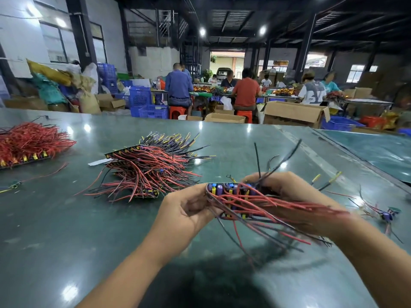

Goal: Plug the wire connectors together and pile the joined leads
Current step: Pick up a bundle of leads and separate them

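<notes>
Evidently light and floppy, the red-and-black wire bundle on its stiff component strip (231,196) is gripped by left hand (186,210) and right hand (289,196); hold the strip, not the limp leads

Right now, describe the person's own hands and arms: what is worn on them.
Nothing is worn: the left hand and right hand are bare, without gloves, rings or watch in view. Both forearms are bare too; no sleeves show in the frame.
</notes>
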Motion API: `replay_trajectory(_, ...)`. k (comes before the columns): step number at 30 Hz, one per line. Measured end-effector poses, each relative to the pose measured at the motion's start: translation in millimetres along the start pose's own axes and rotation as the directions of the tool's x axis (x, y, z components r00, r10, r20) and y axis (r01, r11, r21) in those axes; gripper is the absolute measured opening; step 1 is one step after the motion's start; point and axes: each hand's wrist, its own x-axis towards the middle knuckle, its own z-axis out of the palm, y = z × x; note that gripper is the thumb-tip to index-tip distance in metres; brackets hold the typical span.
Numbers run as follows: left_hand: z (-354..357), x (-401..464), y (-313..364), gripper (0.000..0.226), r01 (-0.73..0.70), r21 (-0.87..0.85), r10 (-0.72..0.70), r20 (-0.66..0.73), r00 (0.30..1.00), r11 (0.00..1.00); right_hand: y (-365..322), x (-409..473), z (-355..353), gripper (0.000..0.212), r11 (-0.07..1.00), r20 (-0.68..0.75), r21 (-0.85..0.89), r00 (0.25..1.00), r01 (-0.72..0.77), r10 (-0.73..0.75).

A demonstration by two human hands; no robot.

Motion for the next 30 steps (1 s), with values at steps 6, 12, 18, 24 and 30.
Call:
replay_trajectory(6, -1, 2, 1, 0.021, 0.163, -0.137, -0.184, -0.156, 0.970, 0.977, -28, 33, -23, 0.028, 0.989, 0.148, -0.143, 0.989, 0.044, -0.023)
replay_trajectory(12, -15, 0, -6, 0.016, 0.252, -0.254, -0.261, 0.000, 0.965, 0.934, -21, 42, -22, 0.032, 0.992, 0.164, -0.112, 0.984, -0.057, 0.076)
replay_trajectory(18, -26, 0, -15, 0.048, 0.356, -0.378, -0.315, 0.168, 0.934, 0.854, 1, 37, -19, 0.048, 0.981, 0.111, 0.045, 0.977, -0.190, 0.184)
replay_trajectory(24, -27, 1, -17, 0.051, 0.392, -0.437, -0.311, 0.246, 0.918, 0.810, 0, 41, -15, 0.010, 0.975, 0.295, 0.190, 0.954, -0.116, 0.056)
replay_trajectory(30, -28, 4, -12, 0.037, 0.419, -0.523, -0.340, 0.245, 0.908, 0.742, 5, 48, -19, 0.018, 0.932, 0.390, 0.314, 0.920, -0.179, 0.045)
